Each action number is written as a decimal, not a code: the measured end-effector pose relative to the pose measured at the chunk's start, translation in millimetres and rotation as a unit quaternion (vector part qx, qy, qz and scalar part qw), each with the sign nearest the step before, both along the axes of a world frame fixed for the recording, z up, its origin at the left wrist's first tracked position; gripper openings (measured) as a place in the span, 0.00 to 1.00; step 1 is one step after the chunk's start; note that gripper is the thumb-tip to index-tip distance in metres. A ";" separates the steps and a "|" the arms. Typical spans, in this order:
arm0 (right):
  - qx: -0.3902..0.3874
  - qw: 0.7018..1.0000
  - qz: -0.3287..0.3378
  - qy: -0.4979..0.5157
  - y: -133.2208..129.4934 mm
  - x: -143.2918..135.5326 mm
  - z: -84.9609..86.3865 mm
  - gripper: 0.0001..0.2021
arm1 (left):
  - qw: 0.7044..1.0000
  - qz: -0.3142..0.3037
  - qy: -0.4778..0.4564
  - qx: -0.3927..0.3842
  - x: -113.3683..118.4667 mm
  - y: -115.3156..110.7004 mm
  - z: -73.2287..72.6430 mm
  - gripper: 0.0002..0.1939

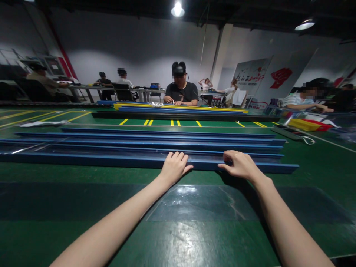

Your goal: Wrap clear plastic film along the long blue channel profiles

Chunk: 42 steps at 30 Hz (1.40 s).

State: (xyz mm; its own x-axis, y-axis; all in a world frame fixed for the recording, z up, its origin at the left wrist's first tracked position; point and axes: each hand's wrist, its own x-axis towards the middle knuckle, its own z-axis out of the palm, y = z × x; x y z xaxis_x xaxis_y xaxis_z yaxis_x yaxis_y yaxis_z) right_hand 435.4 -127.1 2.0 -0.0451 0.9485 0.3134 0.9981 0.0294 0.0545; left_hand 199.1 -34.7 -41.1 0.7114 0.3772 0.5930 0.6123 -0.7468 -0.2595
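Several long blue plastic channel strips (pixel 97 160) lie side by side across the green table. My left hand (pixel 175 167) rests over the nearest strip, its fingers bent across the top and its thumb along the front. Further right, my right hand (pixel 239 165) curls around the same strip, thumb in front and fingers over the upper edge. The right fingertips are partly hidden. Clear plastic film (pixel 194 202) lies flat on the table under my forearms.
Beyond the blue strips lie a black strip (pixel 183 116) and yellow strips (pixel 222 109). A co-worker (pixel 182 91) sits across the table. At right are a dark flat device (pixel 290 134) and a yellow object (pixel 304 124). Yellow lines mark the green table (pixel 111 244).
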 end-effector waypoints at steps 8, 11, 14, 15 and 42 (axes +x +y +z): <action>0.029 0.998 0.049 -0.025 8.1 -24.1 -6.4 0.17 | 1.000 0.002 0.000 -0.016 0.3 -0.8 0.3 0.18; 0.061 0.993 0.087 -0.057 12.3 -37.5 -11.5 0.16 | 1.000 0.003 0.000 -0.020 0.3 -1.2 0.8 0.18; 0.088 0.988 0.107 -0.069 15.9 -46.1 -15.6 0.14 | 1.000 0.002 -0.001 -0.021 0.4 -1.1 0.7 0.17; 0.094 0.987 0.109 -0.067 16.9 -47.3 -16.4 0.13 | 1.000 0.003 -0.002 -0.022 0.4 -1.1 0.6 0.17; 0.029 0.999 0.036 -0.025 8.1 -27.3 -5.4 0.15 | 0.999 -0.025 0.009 -0.018 0.4 -0.7 2.6 0.18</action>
State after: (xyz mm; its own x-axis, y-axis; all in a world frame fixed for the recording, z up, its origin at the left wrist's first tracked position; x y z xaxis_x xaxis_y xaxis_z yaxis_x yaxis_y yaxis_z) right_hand 408.1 -119.0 -3.4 -0.1291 0.9224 0.3641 0.9896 0.0963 0.1071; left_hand 199.5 -35.4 -38.5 0.7399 0.3619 0.5670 0.5694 -0.7858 -0.2414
